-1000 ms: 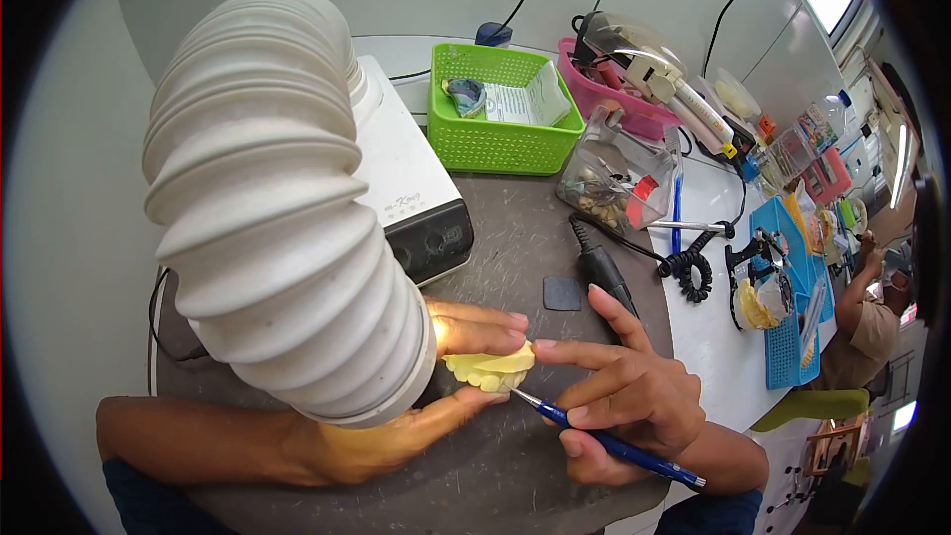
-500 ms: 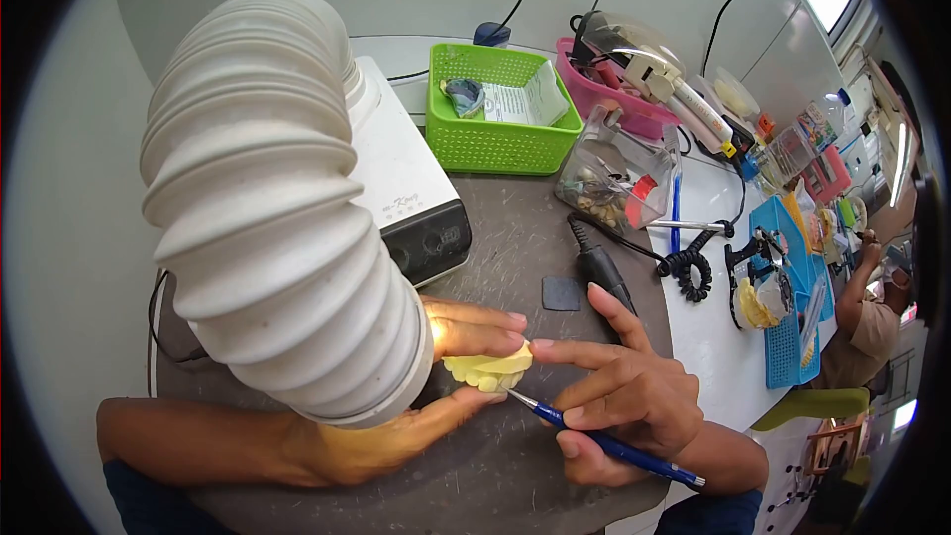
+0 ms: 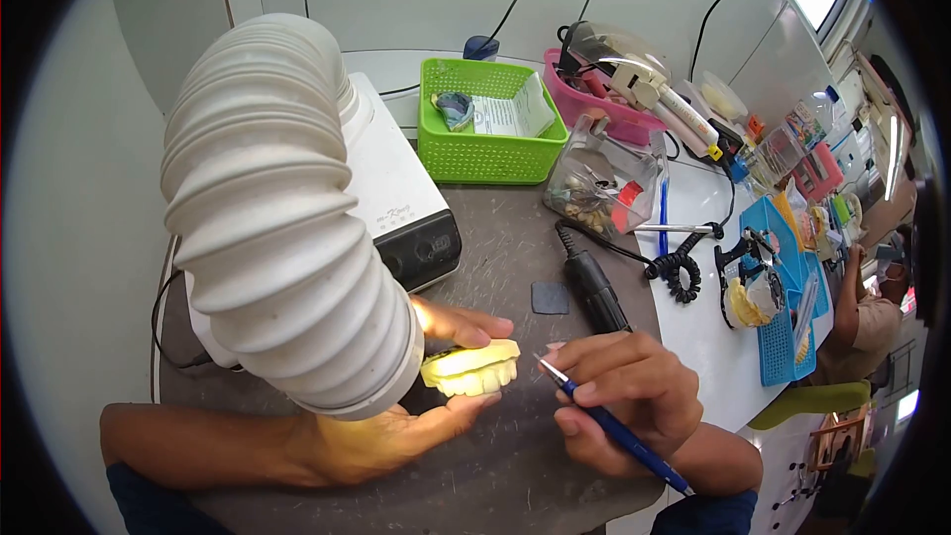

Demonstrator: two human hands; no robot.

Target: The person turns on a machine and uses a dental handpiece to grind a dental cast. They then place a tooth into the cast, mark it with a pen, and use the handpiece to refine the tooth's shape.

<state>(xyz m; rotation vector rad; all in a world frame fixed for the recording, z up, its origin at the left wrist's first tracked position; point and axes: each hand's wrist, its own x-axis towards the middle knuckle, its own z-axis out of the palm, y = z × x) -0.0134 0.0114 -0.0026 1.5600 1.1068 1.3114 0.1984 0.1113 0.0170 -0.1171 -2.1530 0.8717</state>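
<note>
A dental cast (image 3: 472,368) sits in the left hand (image 3: 396,426) at the mouth of the suction hose (image 3: 282,228), above the surface (image 3: 515,248). The right hand (image 3: 624,401), just right of the cast, holds a carving tool (image 3: 604,421). Behind them lies a handpiece (image 3: 594,292); farther back, a basket (image 3: 485,124) beside a control box (image 3: 401,193).

- A wide white ribbed plastic suction hose (image 3: 282,228) is blocking the left side, overhanging the left hand (image 3: 396,426).
- A black rotary handpiece (image 3: 594,292) and small grey square pad (image 3: 550,298) are lying just behind the hands.
- Bare grey surface (image 3: 495,481) is lying open in front.
</note>
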